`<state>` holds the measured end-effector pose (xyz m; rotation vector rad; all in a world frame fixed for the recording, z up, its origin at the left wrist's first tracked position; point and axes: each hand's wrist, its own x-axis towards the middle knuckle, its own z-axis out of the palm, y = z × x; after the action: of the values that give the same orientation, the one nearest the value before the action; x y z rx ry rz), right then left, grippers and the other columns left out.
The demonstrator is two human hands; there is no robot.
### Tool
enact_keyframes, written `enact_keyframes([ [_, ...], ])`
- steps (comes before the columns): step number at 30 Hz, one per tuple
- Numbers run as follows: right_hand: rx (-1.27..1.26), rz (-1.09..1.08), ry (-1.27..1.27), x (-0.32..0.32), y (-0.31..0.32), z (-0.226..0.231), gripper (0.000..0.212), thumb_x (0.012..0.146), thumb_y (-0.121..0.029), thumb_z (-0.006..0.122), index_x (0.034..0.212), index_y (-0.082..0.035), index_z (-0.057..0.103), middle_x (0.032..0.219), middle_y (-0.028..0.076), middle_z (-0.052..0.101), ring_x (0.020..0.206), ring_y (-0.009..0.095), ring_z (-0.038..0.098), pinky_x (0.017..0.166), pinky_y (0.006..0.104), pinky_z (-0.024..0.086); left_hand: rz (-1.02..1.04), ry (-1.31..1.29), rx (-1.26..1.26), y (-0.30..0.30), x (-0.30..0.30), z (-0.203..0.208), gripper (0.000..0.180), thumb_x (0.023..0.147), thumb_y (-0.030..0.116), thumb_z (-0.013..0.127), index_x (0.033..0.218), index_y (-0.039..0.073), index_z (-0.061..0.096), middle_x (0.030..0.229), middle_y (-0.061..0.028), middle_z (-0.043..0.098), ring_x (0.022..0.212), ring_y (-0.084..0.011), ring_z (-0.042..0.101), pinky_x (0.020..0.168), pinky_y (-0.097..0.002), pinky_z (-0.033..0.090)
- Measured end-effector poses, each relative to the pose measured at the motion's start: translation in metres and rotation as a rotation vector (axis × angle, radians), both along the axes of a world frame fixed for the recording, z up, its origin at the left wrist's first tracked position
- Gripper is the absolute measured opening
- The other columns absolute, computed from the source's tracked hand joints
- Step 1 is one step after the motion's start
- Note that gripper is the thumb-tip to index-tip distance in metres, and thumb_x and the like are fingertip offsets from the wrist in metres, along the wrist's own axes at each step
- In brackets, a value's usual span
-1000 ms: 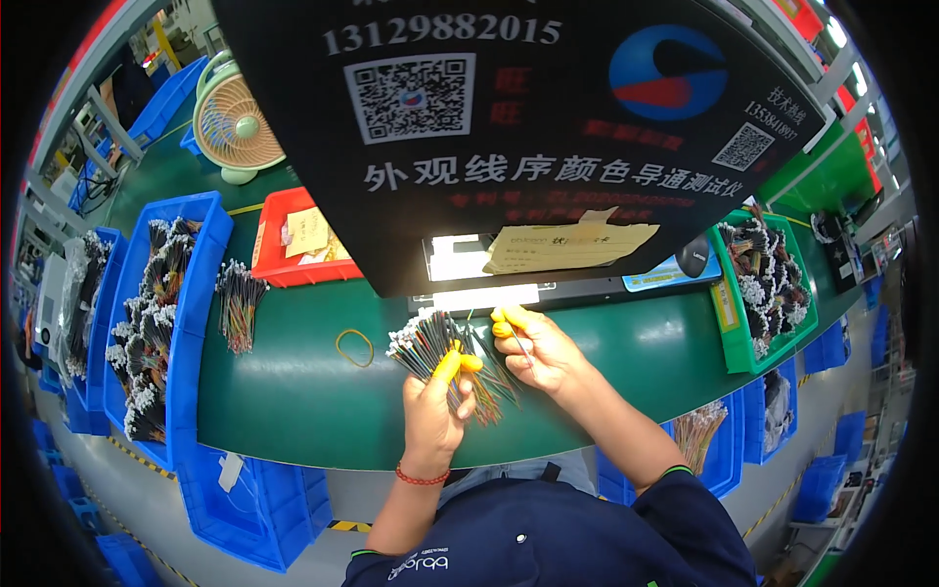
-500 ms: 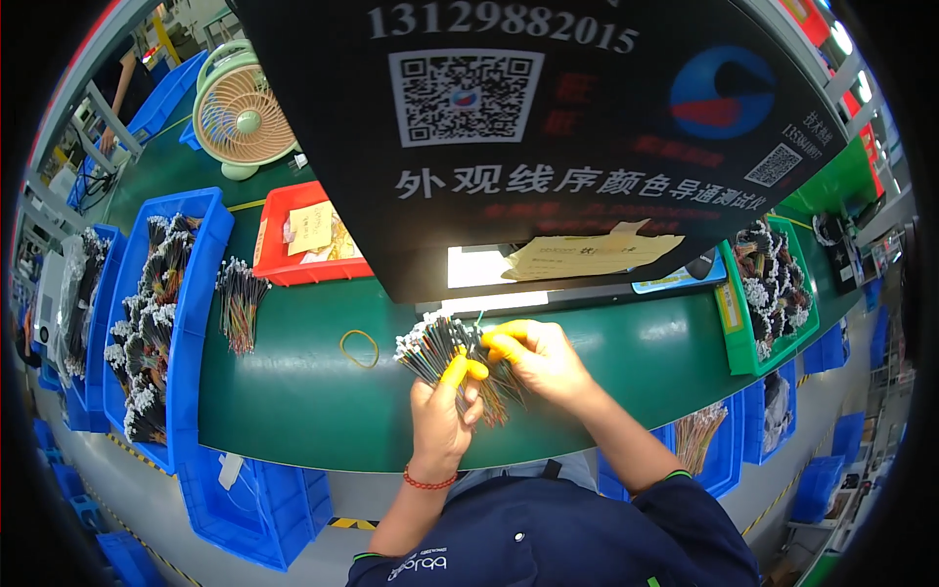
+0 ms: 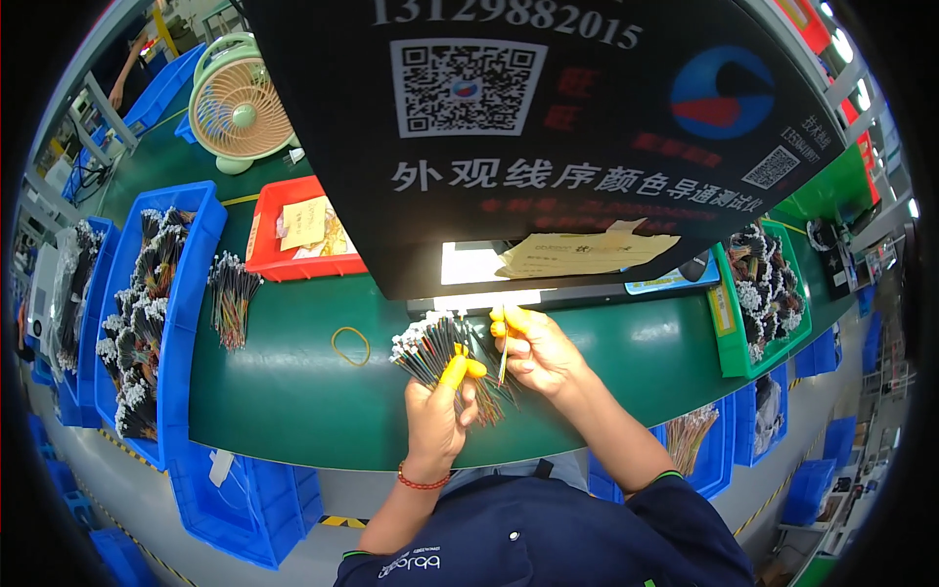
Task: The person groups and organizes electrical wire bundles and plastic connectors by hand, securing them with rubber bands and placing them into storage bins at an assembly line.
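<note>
My left hand [image 3: 442,411], wearing yellow finger cots, is closed around a bundle of thin cables [image 3: 423,350] with white connectors at their upper ends. Their dark sleeves end in loose coloured wires below my fist. To the right of the bundle, my right hand [image 3: 536,352] pinches a single thin cable [image 3: 504,364] between thumb and fingers, also in yellow finger cots. Its lower end hangs down with light-coloured wires; the upper end is hidden by the fingertips. A yellow rubber band [image 3: 350,346] lies on the green table [image 3: 293,401] left of my hands.
Overhead stands a large black machine housing [image 3: 606,117] with a lit slot. Another cable bundle [image 3: 233,301] lies left, beside a blue bin [image 3: 199,323] full of cables. A red bin [image 3: 303,266], a fan [image 3: 243,112] and a green bin [image 3: 736,352] with cables surround the workspace.
My right hand has drawn slightly right, away from the bundle, with a single cable now upright in its pinch. My left hand keeps its hold on the bundle.
</note>
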<state>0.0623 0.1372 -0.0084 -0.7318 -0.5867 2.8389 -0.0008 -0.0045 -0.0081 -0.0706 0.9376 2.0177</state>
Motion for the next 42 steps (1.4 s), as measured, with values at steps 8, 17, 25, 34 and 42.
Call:
enact_keyframes([
  [8, -0.045, -0.069, -0.056, -0.006, -0.004, -0.011, 0.02, 0.082, -0.022, 0.053, 0.084, -0.002, 0.053, 0.071, 0.003, 0.052, 0.05, 0.005, 0.043, 0.036, 0.0142, 0.034, -0.016, 0.002, -0.009, 0.0, 0.0, -0.002, 0.008, 0.083, 0.006, 0.049, 0.089, 0.001, 0.05, 0.074, -0.0097, 0.057, 0.05, -0.0063, 0.045, 0.032, -0.0161, 0.031],
  [17, 0.364, 0.048, -0.08, 0.001, -0.012, 0.008, 0.015, 0.082, -0.015, 0.053, 0.086, -0.001, 0.053, 0.072, 0.004, 0.054, 0.057, 0.006, 0.05, 0.039, 0.0164, 0.04, 0.001, 0.009, -0.024, 0.0, 0.0, -0.001, 0.008, 0.083, 0.006, 0.049, 0.089, 0.001, 0.05, 0.072, -0.0083, 0.056, 0.049, -0.0063, 0.045, 0.032, -0.0161, 0.031],
  [25, -0.065, -0.074, -0.068, -0.003, -0.005, -0.005, 0.011, 0.08, -0.015, 0.055, 0.082, -0.004, 0.053, 0.072, 0.002, 0.054, 0.055, 0.006, 0.049, 0.042, 0.0174, 0.041, 0.01, -0.017, -0.005, -0.001, -0.001, 0.0, 0.007, 0.082, 0.006, 0.048, 0.089, 0.003, 0.05, 0.073, -0.0082, 0.057, 0.049, -0.0063, 0.044, 0.032, -0.0154, 0.03],
  [34, -0.133, -0.058, 0.003, -0.003, -0.001, -0.017, 0.013, 0.08, -0.014, 0.056, 0.084, -0.002, 0.053, 0.073, 0.004, 0.054, 0.054, 0.007, 0.049, 0.043, 0.0179, 0.042, 0.008, -0.041, 0.01, -0.001, -0.002, 0.002, 0.008, 0.082, 0.006, 0.049, 0.089, 0.003, 0.05, 0.072, -0.0083, 0.057, 0.049, -0.0059, 0.044, 0.032, -0.0151, 0.031],
  [42, 0.708, -0.009, -0.025, -0.009, -0.032, 0.009, 0.016, 0.079, -0.009, 0.057, 0.087, 0.004, 0.054, 0.07, 0.007, 0.056, 0.054, 0.008, 0.049, 0.048, 0.0198, 0.042, -0.051, -0.006, 0.007, 0.0, 0.0, -0.004, 0.01, 0.084, 0.007, 0.048, 0.092, 0.002, 0.049, 0.071, -0.0084, 0.054, 0.047, -0.0056, 0.042, 0.031, -0.0152, 0.029],
])
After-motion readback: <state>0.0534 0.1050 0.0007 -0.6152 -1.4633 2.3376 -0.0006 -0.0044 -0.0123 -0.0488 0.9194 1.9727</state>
